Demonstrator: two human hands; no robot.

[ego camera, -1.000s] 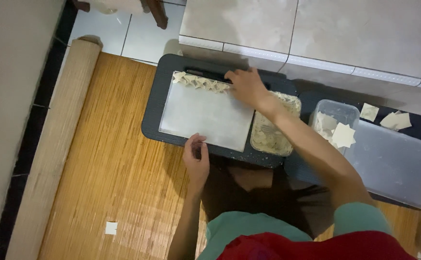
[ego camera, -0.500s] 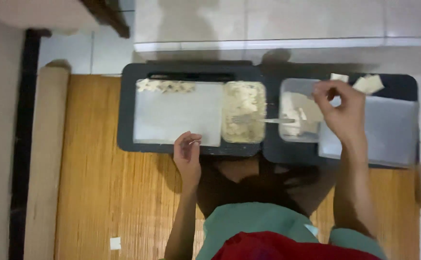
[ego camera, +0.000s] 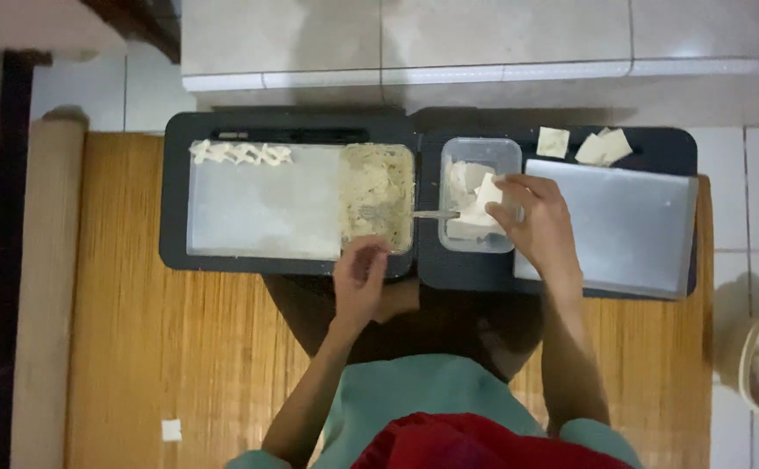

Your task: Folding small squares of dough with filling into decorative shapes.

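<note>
Woven bamboo matting and pale floor tiles are seen from above, with two dark trays set side by side across the mat's far edge. Nearest the camera, a green-and-red garment and two bare forearms are shown reaching forward.

At the near rim of the left dark tray, the left hand is rested with its fingers loosely curled around nothing, just below a container of pale shredded filling. A fork is laid from that filling across the gap toward the clear plastic tub.

Over the tub, the right hand is held with a square dough wrapper pinched at its fingertips; the sheet is seen projecting leftward from the thumb and forefinger, above the stack of wrappers in the tub.

Beyond the left hand, a flat metal sheet is laid in the left tray, and a row of folded dumplings is lined up along its far edge. A second metal sheet is set on the right dark tray, with three loose wrappers lying at its far rim.
</note>
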